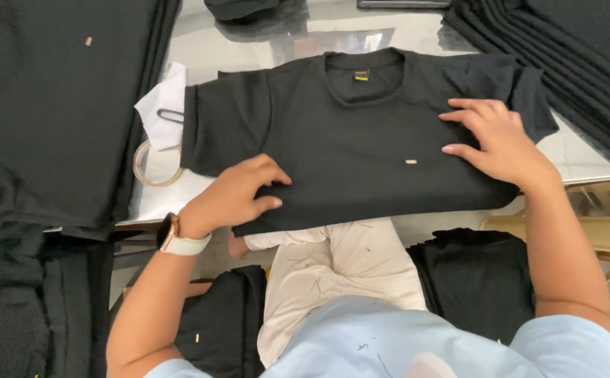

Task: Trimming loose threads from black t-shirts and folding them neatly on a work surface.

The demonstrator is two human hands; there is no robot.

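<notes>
The shirt [347, 140] lies on the tabletop [585, 150] at its near edge, front up, bottom half already folded under or up (I cannot tell which), sleeves not yet tucked in. The left hand [231, 196] pinches the near left corner of the fold, fingers closed on the cloth. The right hand [501, 143] lies flat, fingers spread, pressing the right side and gripping nothing. The shirt is black, smooth, with a yellow neck label [362, 74] and a small pale tag on the chest
</notes>
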